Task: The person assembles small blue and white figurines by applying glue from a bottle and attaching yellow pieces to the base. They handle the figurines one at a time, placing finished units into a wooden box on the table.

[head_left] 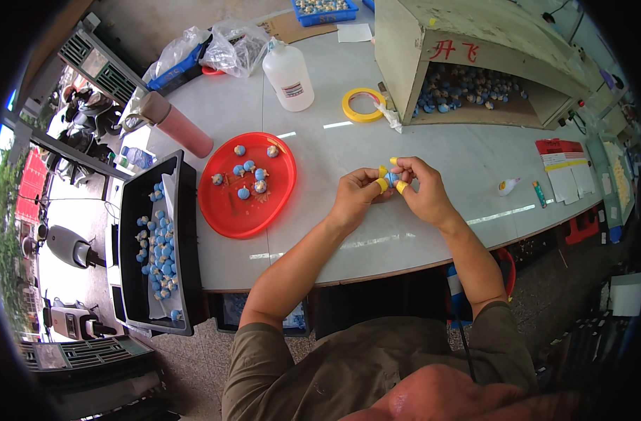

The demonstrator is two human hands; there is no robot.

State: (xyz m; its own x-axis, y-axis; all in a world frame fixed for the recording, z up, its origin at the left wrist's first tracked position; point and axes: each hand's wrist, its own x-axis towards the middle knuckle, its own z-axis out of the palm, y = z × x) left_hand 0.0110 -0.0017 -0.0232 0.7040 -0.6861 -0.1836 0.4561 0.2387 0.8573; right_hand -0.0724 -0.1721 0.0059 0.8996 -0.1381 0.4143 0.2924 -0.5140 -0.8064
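Observation:
Above the grey table [320, 161], a small blue-and-cream figure piece [391, 178] is pinched between my fingertips, which wear yellow finger covers. My left hand [357, 191] grips it from the left. From the other side, the fingers of my right hand [426, 188] close on it and partly hide it. Several similar round blue pieces with cream parts lie in the red round tray [226, 223], left of my hands. Many more fill part of a long black bin [189, 281] at the table's left edge.
Behind the red tray stand a pink bottle [184, 131] and a clear plastic jug [289, 77]. Yellow tape [346, 105] lies near an open-fronted cabinet [394, 63] holding more blue pieces. To the right are a small white glue bottle [507, 186] and a card [564, 165].

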